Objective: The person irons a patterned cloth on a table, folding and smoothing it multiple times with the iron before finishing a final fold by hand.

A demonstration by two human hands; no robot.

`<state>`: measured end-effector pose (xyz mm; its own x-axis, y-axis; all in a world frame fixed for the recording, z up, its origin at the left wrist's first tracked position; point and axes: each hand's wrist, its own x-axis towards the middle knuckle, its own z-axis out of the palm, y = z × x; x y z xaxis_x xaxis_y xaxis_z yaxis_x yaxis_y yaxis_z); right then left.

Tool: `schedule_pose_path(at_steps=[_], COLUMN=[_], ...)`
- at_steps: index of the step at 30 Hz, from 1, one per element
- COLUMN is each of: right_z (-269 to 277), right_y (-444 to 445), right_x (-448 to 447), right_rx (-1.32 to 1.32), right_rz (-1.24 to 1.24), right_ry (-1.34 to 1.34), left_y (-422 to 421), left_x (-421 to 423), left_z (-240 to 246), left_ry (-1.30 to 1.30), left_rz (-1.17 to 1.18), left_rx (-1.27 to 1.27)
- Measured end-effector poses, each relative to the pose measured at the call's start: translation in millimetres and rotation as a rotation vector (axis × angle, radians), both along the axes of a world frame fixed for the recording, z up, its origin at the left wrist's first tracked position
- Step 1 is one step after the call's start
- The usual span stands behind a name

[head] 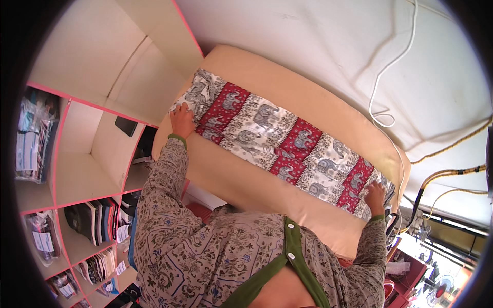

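Note:
A long piece of elephant-print cloth (254,131), with white and red bands, lies slantwise across a padded, tan-covered table (250,184). It seems to be in more than one layer, with some wrinkles near its middle. My left hand (183,120) has its fingers bent over the near edge at the cloth's left end, where the fabric is bunched and a small white tag shows. At the right end, my right hand (375,197) grips the cloth with curled fingers. Both thumbs are mostly hidden.
Pink-edged shelves (88,200) on the left hold folded garments (98,219) and plastic-wrapped packs (36,142). A white cable (375,88) hangs down the wall and crosses the table's right end. Yellow-and-black cords (443,175) and a fan (441,290) are at the right.

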<state>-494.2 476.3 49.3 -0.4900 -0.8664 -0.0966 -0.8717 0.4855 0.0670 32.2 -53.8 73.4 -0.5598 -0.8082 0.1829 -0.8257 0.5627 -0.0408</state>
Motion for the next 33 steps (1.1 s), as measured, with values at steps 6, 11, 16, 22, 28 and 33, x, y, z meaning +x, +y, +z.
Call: schedule_pose_path(at_steps=[6,11,16,22,28,33], right_z=[2,4,-2,-16,9,5], right_y=[-203,-292,-299,-297,-289,-275], right_x=[134,258,281,273,269,270], right_rx=[-0.578,-0.458,-0.376,-0.431,-0.564,-0.443], right_rz=[0.364,0.590,0.573,0.528,0.436,0.545], right_ry=[-0.516,-0.634,-0.553,-0.624,-0.803,-0.737], left_y=[-68,-31,-58,-75,-54,-42], left_x=[-2,-62,-32,0,46,70], left_z=[-32,-11,-40,-35,-8,-18], left_ry=[0.498,0.098,0.529,1.282,1.726,1.471], left_rz=[0.130,0.127,0.066,0.598,0.560,0.693], left_rx=[0.195,0.153,0.228,0.884,1.019,0.881])
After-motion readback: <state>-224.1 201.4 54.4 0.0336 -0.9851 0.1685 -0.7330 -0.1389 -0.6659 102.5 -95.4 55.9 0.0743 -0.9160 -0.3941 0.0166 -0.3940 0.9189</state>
